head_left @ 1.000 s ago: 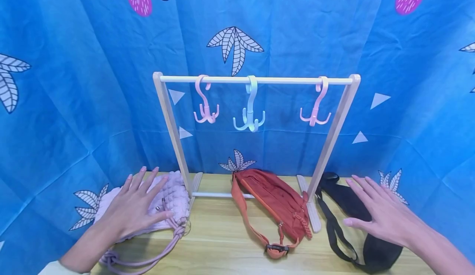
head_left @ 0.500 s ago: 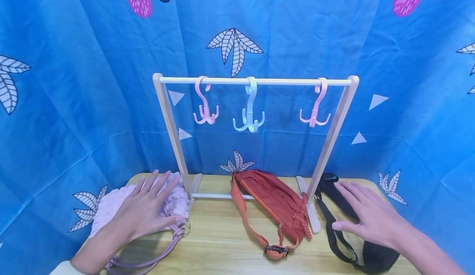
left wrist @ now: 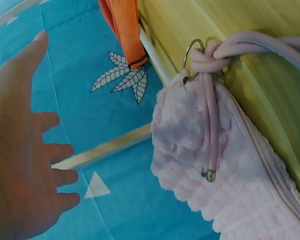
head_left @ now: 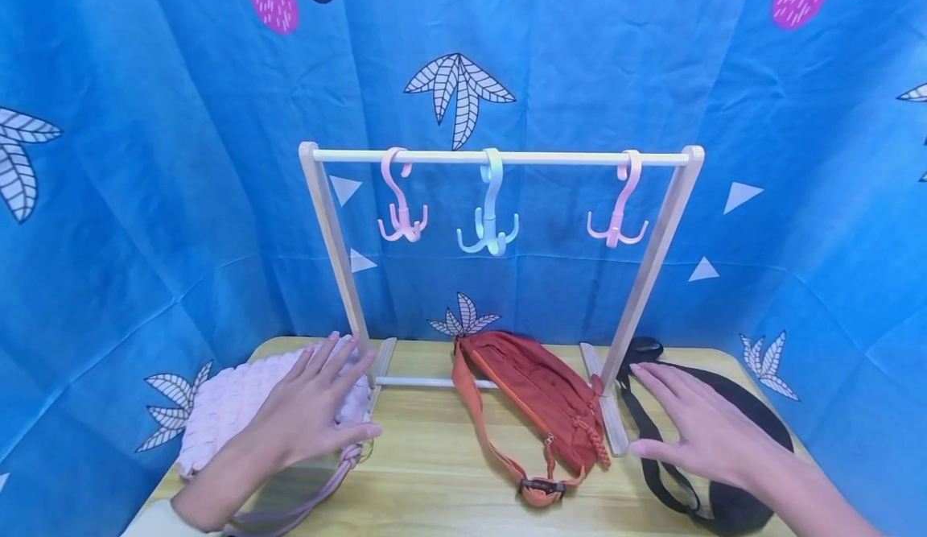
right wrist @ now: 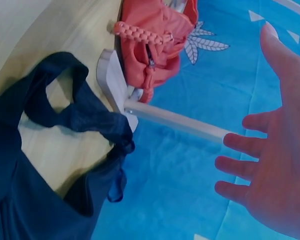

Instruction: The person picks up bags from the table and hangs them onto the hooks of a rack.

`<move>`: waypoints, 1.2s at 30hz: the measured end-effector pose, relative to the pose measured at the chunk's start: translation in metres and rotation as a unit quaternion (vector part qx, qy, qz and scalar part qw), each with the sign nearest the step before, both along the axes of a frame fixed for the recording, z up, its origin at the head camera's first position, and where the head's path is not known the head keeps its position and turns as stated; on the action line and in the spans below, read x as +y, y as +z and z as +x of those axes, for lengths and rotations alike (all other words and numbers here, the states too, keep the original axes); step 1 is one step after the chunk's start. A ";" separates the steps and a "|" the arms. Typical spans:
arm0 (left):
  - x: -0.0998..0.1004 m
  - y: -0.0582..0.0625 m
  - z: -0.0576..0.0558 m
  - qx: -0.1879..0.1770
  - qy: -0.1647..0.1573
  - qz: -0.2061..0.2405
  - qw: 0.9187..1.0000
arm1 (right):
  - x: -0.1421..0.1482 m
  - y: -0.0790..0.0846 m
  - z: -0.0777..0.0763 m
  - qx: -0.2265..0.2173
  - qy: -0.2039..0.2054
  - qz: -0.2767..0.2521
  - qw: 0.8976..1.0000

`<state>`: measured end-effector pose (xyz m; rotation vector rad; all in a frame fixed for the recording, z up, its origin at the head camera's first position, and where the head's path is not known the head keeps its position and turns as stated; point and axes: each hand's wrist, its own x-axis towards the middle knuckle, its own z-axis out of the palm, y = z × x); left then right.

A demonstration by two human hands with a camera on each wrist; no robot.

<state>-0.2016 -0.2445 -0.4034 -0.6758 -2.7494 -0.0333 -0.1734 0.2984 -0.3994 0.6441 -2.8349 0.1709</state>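
My left hand [head_left: 315, 408] hovers with spread fingers over the right part of a quilted lilac handbag [head_left: 224, 404]. In the left wrist view a gap shows between that hand and the bag, whose knotted cord handle [left wrist: 250, 42] passes through a metal ring. Over on the right, my right hand [head_left: 698, 428] is held, fingers extended, above a black bag [head_left: 756, 408] with a looped strap; the hand hides part of it. Neither hand holds anything. A rust-red waist bag [head_left: 536, 392] with an orange strap and black buckle lies between the hands.
A wooden rack [head_left: 648, 279] stands behind, its white top bar [head_left: 434, 157] carrying a pink hook [head_left: 402, 223], a light-blue hook [head_left: 490, 235] and another pink hook [head_left: 615, 227]. Blue patterned cloth [head_left: 579, 62] surrounds the wooden table [head_left: 413, 472] at the back and sides.
Both hands have drifted inward: the left one to the right across the lilac handbag, the right one to the left and slightly lower. The bags and hooks stay where they were.
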 end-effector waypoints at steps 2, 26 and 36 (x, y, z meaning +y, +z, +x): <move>0.004 -0.001 -0.001 -0.005 -0.001 -0.001 1.000 | -0.003 -0.001 0.000 -0.004 0.001 -0.002 1.000; 0.025 -0.018 -0.022 0.037 -0.045 0.002 0.998 | -0.049 -0.017 -0.008 -0.030 0.034 -0.023 0.999; 0.052 -0.026 -0.027 0.025 -0.075 0.008 0.997 | -0.068 -0.034 -0.012 -0.014 0.070 -0.023 0.997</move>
